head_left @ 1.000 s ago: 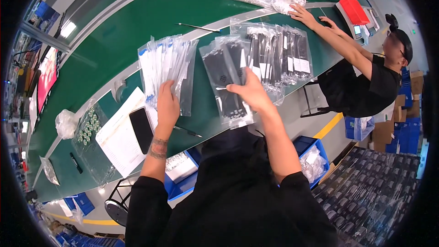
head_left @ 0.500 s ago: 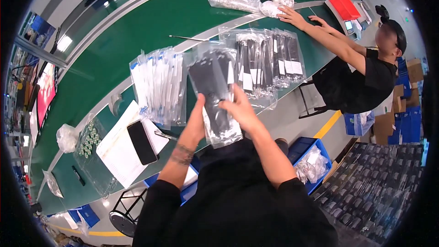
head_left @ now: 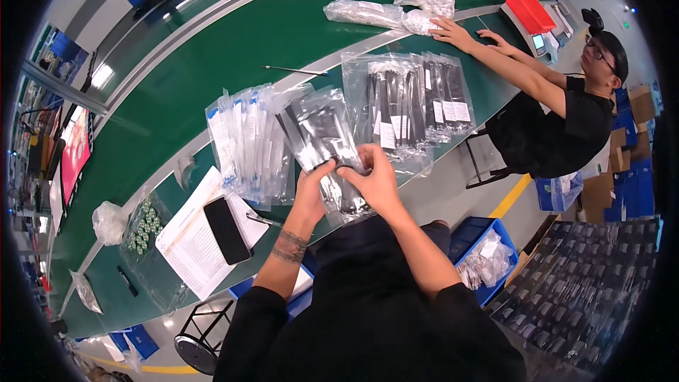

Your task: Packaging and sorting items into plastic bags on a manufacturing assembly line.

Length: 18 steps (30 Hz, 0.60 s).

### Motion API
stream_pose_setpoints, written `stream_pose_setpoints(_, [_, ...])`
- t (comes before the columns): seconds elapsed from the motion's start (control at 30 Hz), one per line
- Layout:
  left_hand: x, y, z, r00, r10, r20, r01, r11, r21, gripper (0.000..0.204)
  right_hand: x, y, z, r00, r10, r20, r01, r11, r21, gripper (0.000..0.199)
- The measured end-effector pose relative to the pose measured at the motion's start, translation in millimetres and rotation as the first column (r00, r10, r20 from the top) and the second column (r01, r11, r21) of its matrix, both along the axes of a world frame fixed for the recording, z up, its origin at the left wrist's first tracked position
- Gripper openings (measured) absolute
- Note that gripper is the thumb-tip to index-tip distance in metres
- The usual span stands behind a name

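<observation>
Both hands up over the near edge of the green tabletop (head_left: pixel 212 56), pinching one clear bag of black parts (head_left: pixel 322 134): left hand (head_left: pixel 311 191) gripping its lower edge, right hand (head_left: pixel 375 180) clenched on the same end beside it. Seemingly mid-way through handling a single bag off the piles; likely calling next for a steady two-handed grip while setting it down flat. Just left of that bag, a fanned stack of clear blue-striped sleeves (head_left: pixel 244 141); further left, a black phone (head_left: pixel 226 230) on a white sheet (head_left: pixel 187 240). Right of the bag, a row of packed bags with white rectangular labels (head_left: pixel 417 99). Beyond, crumpled clear sacks (head_left: pixel 396 10) under a co-worker's hand (head_left: pixel 456 32), a red tray (head_left: pixel 530 10) past it.
</observation>
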State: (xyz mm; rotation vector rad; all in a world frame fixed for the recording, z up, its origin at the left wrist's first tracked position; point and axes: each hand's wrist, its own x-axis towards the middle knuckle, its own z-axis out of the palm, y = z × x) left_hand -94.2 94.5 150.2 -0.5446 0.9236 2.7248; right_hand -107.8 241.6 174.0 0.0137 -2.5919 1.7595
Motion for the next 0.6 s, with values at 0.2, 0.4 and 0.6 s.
stream_pose_setpoints(0.2, [2,46,-35,0.979,-0.199,0.047,0.186,0.963,0.194,0.025,15,44,9,0.998,-0.046,-0.046,0.048,0.997,0.055,0.022])
stream_pose_setpoints(0.4, [18,179,-17,0.905,-0.421,-0.066,0.404,0.798,0.447,0.026,53,130,53,0.895,-0.09,-0.436,0.296,0.853,0.431,0.017])
stream_pose_setpoints(0.6, [21,189,18,0.899,-0.434,-0.061,0.419,0.808,0.415,0.025,66,165,50,0.92,-0.263,-0.291,0.35,0.886,0.305,0.014])
